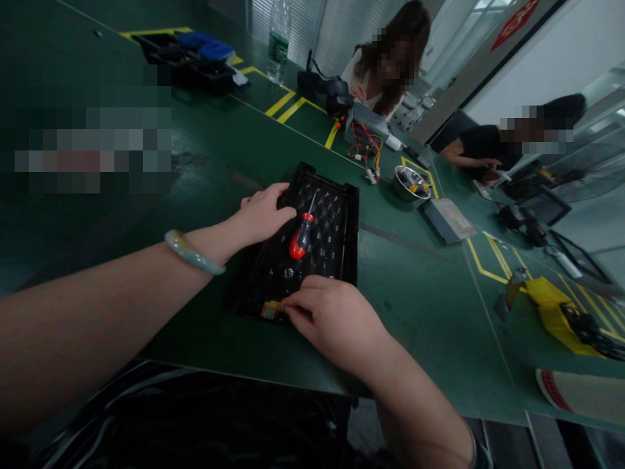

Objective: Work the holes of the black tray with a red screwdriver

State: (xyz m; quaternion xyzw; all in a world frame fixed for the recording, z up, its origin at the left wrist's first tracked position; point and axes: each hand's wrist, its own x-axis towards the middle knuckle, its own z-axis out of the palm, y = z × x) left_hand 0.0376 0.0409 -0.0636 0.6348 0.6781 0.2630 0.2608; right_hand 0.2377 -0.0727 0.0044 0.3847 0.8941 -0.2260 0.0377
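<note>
A black plastic tray [350, 215] with a dimpled bottom lies at a slant on the green table before me. My left hand [266, 212] holds its left rim, thumb on the inner side and fingers partly hidden at the edge. Inside the tray rests a screwdriver [301, 238] with a red and black handle, its shaft pointing away from me. Over the near end, my right hand [332, 312] has thumb and index finger pinched together. Their tips meet beside a small yellow and silver piece [270, 310]; whatever is between them is too small to tell.
Farther right stand a metal bowl [410, 185] with small parts, a grey metal box [448, 220] and a power supply [366, 124] with coloured cables. A water bottle [278, 45] and a black toolbox [195, 71] are at the back. Two people sit across the table.
</note>
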